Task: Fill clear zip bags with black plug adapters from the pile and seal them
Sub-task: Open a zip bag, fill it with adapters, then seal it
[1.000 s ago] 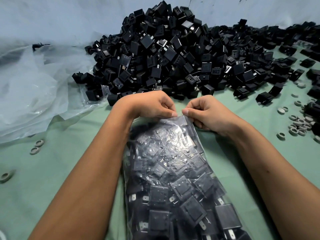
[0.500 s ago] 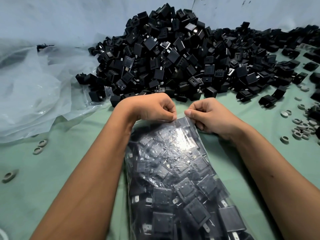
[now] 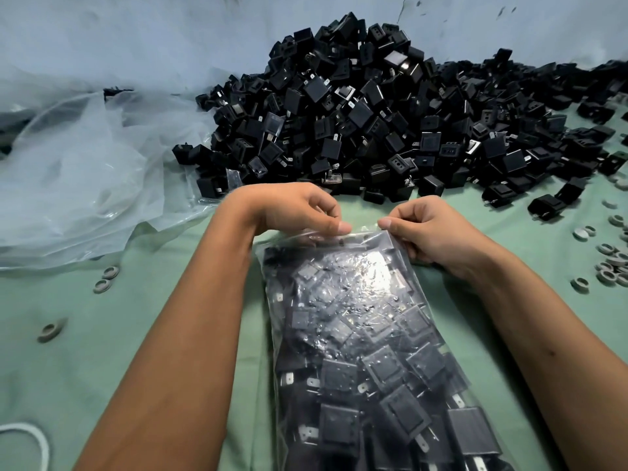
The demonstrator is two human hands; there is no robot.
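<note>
A clear zip bag (image 3: 367,334) packed with black plug adapters lies on the green cloth between my forearms, its mouth pointing away from me. My left hand (image 3: 292,209) pinches the bag's top edge near the middle with thumb and fingers. My right hand (image 3: 428,229) pinches the same edge at the bag's right corner, a small gap away from the left thumb. A big pile of black plug adapters (image 3: 390,124) rises just beyond both hands against the wall.
Crumpled clear plastic sheeting (image 3: 78,178) covers the left side of the green cloth (image 3: 102,368). Small grey rings (image 3: 608,266) are scattered at the right and several more at the left (image 3: 102,285). A white loop (image 3: 30,440) shows at the bottom left.
My two hands have drawn slightly apart along the bag's top edge; their thumbs nearly touched before. The bag stays in place on the cloth.
</note>
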